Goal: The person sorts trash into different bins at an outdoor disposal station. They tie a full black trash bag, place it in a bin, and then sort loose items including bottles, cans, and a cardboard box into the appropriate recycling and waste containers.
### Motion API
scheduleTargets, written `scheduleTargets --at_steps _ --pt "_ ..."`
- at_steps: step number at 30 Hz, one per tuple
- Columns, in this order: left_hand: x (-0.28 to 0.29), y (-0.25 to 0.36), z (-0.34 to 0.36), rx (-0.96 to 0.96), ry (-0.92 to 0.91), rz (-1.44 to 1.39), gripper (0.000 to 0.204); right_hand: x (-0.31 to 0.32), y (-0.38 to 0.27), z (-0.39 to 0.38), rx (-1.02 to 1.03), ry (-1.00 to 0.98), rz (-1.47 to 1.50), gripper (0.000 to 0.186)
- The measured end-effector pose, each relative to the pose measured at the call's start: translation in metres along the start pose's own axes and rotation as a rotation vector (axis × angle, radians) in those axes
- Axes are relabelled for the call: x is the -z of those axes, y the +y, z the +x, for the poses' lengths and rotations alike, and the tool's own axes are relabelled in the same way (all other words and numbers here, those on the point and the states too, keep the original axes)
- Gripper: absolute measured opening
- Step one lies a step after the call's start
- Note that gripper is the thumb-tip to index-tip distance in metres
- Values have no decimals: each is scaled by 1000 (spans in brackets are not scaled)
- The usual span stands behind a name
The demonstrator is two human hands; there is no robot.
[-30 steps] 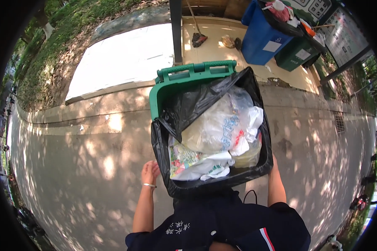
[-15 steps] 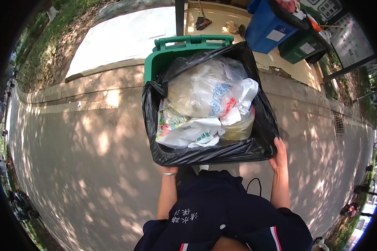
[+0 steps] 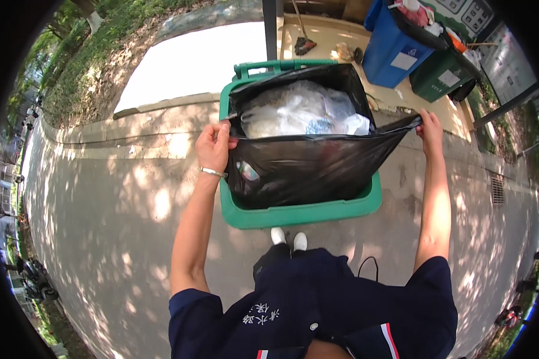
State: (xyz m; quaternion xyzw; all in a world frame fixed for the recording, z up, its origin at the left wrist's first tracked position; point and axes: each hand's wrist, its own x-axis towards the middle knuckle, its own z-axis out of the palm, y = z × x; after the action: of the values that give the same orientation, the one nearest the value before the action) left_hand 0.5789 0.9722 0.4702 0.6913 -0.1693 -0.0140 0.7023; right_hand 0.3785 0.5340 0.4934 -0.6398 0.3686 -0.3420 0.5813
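A green wheeled bin (image 3: 301, 215) stands in front of me, its black liner bag (image 3: 309, 173) lifted off the near rim, which is now bare. My left hand (image 3: 215, 143), with a bracelet on the wrist, grips the bag's left edge beside the bin's left rim. My right hand (image 3: 427, 128) pinches a corner of the bag, stretched out beyond the bin's right side. Inside the bag lie clear and white plastic bags of rubbish (image 3: 296, 113), partly hidden behind the raised front of the liner.
A blue bin (image 3: 386, 69) and dark green bin (image 3: 431, 87), both piled with rubbish, stand back right by a signboard (image 3: 502, 66) and dark post (image 3: 270, 30). A broom (image 3: 304, 45) lies behind. A drain grate (image 3: 497, 188) is at right, parked scooters (image 3: 39, 281) far left.
Both hands have moved up from the bin's near corners, pulling the liner's front edge up and back, with the right corner drawn outward. The green near rim has come into view.
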Motion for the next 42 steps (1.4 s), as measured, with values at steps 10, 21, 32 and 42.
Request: scheduleTargets --at_steps 10,21,32,42 --pt "57 -115 -58 302 -166 651 31 49 175 -86 -3 -250 -560 46" --pt "45 -133 -79 565 36 814 40 -10 180 -116 -136 -460 -265 44" --pt "28 -114 -254 522 379 742 32 19 161 -122 -153 -502 -400 45" --pt "-14 -163 -396 510 968 380 29 -99 92 -76 365 -1107 -465 38"
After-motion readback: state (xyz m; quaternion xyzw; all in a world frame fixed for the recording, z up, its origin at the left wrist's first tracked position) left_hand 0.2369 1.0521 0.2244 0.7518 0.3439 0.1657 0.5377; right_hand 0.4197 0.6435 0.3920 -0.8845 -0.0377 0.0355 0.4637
